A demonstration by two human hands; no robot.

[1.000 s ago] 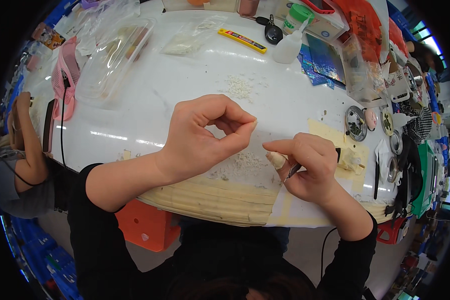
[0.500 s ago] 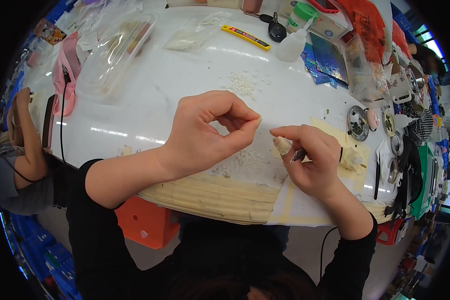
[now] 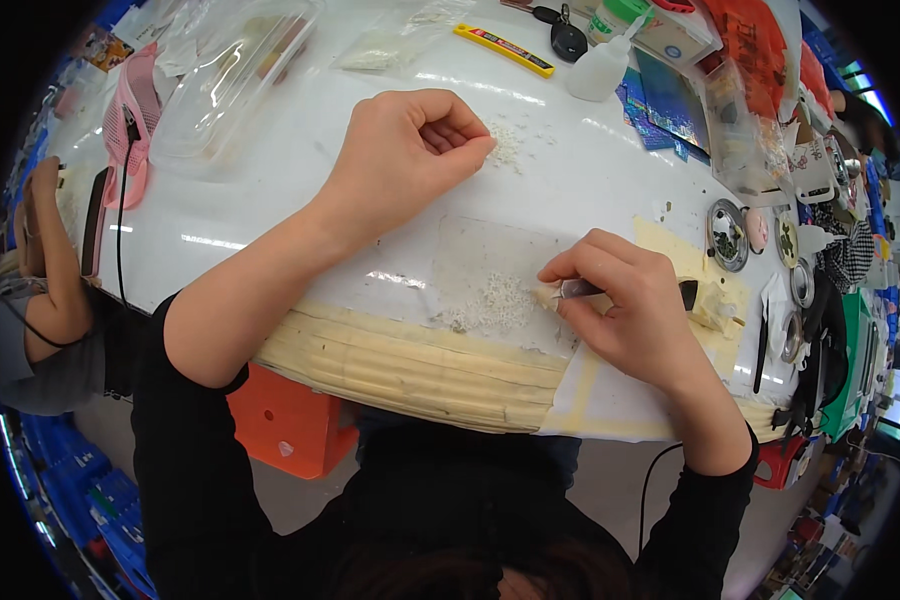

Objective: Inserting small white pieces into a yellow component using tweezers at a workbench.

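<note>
My left hand (image 3: 395, 150) is closed in a pinch, its fingertips beside a far scatter of tiny white pieces (image 3: 510, 150). Whatever sits between those fingertips is too small or hidden to name. Closer to me, my right hand (image 3: 625, 305) grips a slim metal tool (image 3: 576, 289) with a dark rear end sticking out behind the palm; the fingers cover much of it. Beige tape wraps the right thumb. Next to the tool's tip lies a heap of white chips and crumbs (image 3: 495, 303) on a thin clear sheet (image 3: 490, 245).
Yellowish tape (image 3: 400, 375) covers the table's front edge. Farther back are a yellow knife case (image 3: 504, 50), a white squeeze bottle (image 3: 598, 72) and a clear plastic box (image 3: 232, 85). Round metal dishes (image 3: 727, 235) stand at the right. Another person's arm (image 3: 55, 250) is at far left.
My left hand has moved away from my right hand, up to the far scatter of white pieces. My right hand has dipped slightly toward the near heap, still gripping the tool.
</note>
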